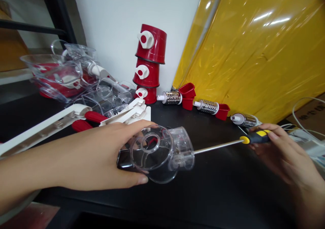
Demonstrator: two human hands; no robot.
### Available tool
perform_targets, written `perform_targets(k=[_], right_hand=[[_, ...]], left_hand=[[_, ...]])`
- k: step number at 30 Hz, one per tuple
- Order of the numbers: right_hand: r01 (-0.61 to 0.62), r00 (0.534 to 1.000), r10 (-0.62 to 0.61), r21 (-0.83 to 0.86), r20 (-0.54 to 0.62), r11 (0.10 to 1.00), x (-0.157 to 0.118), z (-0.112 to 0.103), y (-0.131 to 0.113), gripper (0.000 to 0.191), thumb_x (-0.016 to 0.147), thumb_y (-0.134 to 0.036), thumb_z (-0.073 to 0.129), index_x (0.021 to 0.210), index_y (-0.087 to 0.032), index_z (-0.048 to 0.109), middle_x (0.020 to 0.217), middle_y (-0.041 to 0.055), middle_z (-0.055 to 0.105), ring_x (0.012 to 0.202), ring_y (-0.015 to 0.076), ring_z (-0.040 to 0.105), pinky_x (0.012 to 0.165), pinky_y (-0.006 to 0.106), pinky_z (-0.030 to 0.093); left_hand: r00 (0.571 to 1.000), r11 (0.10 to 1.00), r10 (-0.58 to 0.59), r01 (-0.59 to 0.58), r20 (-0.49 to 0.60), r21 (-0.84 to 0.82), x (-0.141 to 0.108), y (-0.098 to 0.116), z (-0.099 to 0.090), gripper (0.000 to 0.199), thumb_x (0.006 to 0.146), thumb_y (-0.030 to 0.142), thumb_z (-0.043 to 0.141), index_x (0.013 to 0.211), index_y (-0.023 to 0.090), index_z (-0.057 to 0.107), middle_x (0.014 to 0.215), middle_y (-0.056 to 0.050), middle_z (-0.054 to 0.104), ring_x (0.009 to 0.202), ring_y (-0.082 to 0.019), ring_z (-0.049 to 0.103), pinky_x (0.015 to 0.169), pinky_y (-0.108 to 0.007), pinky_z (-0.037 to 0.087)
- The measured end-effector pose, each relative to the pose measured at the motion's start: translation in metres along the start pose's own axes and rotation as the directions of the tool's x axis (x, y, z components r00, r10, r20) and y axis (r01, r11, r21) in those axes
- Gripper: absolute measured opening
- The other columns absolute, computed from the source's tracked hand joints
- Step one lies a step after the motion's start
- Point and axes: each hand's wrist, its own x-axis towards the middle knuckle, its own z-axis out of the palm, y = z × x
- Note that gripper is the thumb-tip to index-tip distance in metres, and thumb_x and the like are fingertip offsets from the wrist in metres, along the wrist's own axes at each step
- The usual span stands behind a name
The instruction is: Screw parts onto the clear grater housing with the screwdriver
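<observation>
My left hand (111, 154) is closed around a clear plastic grater housing (154, 151), its round opening facing up toward me. In my right hand (286, 158) is a screwdriver (256, 138) with a black and yellow handle. The metal shaft points left, and its tip goes into or behind the clear part at the housing's right end; exactly where it ends is hard to see. Behind the right hand lies a metal grater drum (245, 119), partly covered by the fingers.
Three red suction bases (152, 46) stand stacked against the wall. More grater drums (207, 106) and red pushers (187, 91) lie along the back. Clear housings (58, 69) pile up at left, near white arms (43, 130) with red handles (95, 117). Yellow wrapped sheeting (254, 53) leans behind.
</observation>
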Motion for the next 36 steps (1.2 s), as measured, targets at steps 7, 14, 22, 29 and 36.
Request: perform_targets(k=[7,14,22,29,36], right_hand=[[0.012,0.998,-0.016,0.064,0.058,0.998,0.004,-0.002,0.004,0.047,0.06,-0.056,0.079,0.094,-0.024,0.07,0.088,0.0072,0.071,0.077,0.0212,0.065,0.064,0.028,0.057],[0.04,0.999,-0.042,-0.13,-0.014,0.991,0.003,0.001,0.006,0.037,0.07,-0.057,0.076,0.077,-0.022,0.067,0.053,-0.0013,0.054,0.043,0.011,0.043,0.039,0.021,0.038],[0.065,0.997,-0.07,0.122,0.039,0.99,0.003,-0.001,0.002,0.045,0.049,-0.027,0.085,0.091,-0.025,0.069,0.096,0.0036,0.066,0.091,0.0179,0.061,0.077,0.021,0.056],[-0.144,0.989,0.137,-0.115,-0.061,0.983,0.002,0.009,0.007,0.056,0.052,-0.067,0.082,0.088,-0.026,0.068,0.083,0.0015,0.064,0.069,0.0132,0.056,0.052,0.014,0.051],[0.023,0.994,-0.029,-0.06,-0.103,0.998,0.007,0.013,0.012,0.045,0.054,-0.051,0.089,0.078,-0.021,0.066,0.079,-0.0003,0.062,0.064,0.0096,0.051,0.046,0.01,0.045]], left_hand=[[0.999,1.0,0.003,-0.003,0.035,-0.003,0.001,-0.001,-0.001,0.078,0.064,0.038,0.078,0.134,0.043,0.045,0.11,0.003,0.07,0.1,-0.027,0.065,0.085,-0.038,0.051],[1.0,1.0,-0.005,0.005,0.015,0.0,0.0,0.0,0.0,0.079,0.062,0.039,0.08,0.133,0.045,0.047,0.107,0.004,0.071,0.096,-0.026,0.066,0.082,-0.037,0.051],[1.0,1.0,-0.011,0.011,0.022,-0.01,0.0,-0.002,0.0,0.079,0.062,0.04,0.079,0.134,0.043,0.048,0.107,0.003,0.07,0.097,-0.027,0.067,0.083,-0.038,0.053],[1.0,1.0,0.017,-0.017,0.011,-0.004,0.0,-0.001,0.0,0.077,0.061,0.039,0.079,0.133,0.04,0.05,0.109,0.001,0.071,0.096,-0.028,0.067,0.082,-0.037,0.054],[0.99,0.992,0.123,-0.12,0.067,-0.042,0.004,-0.014,0.001,0.077,0.064,0.047,0.077,0.135,0.043,0.046,0.109,0.002,0.072,0.094,-0.027,0.069,0.077,-0.036,0.055]])
